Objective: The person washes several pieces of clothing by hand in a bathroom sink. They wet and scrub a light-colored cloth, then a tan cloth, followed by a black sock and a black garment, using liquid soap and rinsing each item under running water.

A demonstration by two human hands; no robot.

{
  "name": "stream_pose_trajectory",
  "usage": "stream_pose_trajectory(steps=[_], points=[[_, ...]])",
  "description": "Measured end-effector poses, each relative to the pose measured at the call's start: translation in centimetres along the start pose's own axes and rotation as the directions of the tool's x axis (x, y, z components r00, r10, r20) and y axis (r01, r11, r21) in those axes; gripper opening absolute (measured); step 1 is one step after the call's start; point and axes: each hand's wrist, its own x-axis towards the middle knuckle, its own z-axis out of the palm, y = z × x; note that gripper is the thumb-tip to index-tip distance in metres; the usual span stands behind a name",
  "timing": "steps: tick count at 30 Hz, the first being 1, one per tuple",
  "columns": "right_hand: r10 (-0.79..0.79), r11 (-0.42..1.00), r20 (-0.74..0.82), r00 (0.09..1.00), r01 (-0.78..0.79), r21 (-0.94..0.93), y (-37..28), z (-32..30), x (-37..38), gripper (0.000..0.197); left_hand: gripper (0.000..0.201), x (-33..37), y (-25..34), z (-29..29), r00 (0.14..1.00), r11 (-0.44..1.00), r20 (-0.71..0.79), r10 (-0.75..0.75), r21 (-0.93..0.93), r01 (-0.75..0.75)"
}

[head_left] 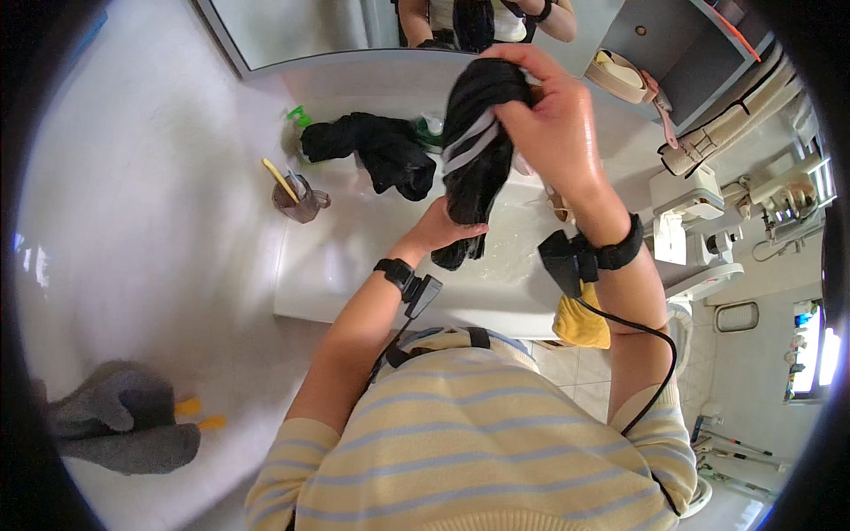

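Note:
A black garment with white stripes (pixel 474 150), bunched lengthwise so its kind is unclear, hangs upright over the white sink (pixel 323 288). My right hand (pixel 558 115) grips its top between thumb and fingers, and the skin looks wet. Lower down, my left hand (pixel 434 232) is closed round the same garment, whose bottom end dangles below the thumb. Left of it, a second dark garment (pixel 381 146) lies crumpled along the back of the sink. Water with some foam shows in the basin to the right of the held garment.
A cup with toothbrushes (pixel 303 202) stands at the sink's left. Behind the dark garment are a green pump bottle (pixel 299 117) and another bottle (pixel 430 130). A mirror (pixel 310 31) rises at the back. A yellow cloth (pixel 581 320) hangs at front right; a grey towel (pixel 124 416) hangs left.

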Motion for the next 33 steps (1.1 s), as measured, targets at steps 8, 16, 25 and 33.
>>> stream_pose_trajectory(steps=[8, 16, 25, 33], points=[[0.298, 0.940, -0.337, 0.893, -0.337, -0.062, 9.1, -10.1, -10.8, 0.032, 0.049, -0.3, -0.9, 0.3, 0.970, 0.974, -0.242, 0.027, 0.225, 0.029], [0.968, 0.214, -0.047, 0.247, -0.712, 0.668, 14.0, -5.2, -23.2, 0.057, 0.048, -0.6, 0.9, 1.5, 0.953, 0.955, -0.297, 0.056, 0.293, 0.036], [0.379, 0.920, 0.178, 0.908, -0.348, -0.180, 10.8, -1.5, -19.5, 0.085, 0.043, 0.3, 3.7, 2.2, 0.977, 0.888, -0.215, 0.004, 0.450, 0.096], [0.224, 0.937, 0.250, 0.942, -0.279, 0.212, 14.6, 2.4, -13.3, 0.045, 0.092, -1.0, 0.2, 0.4, 0.990, 0.952, 0.107, 0.094, 0.283, -0.121]])
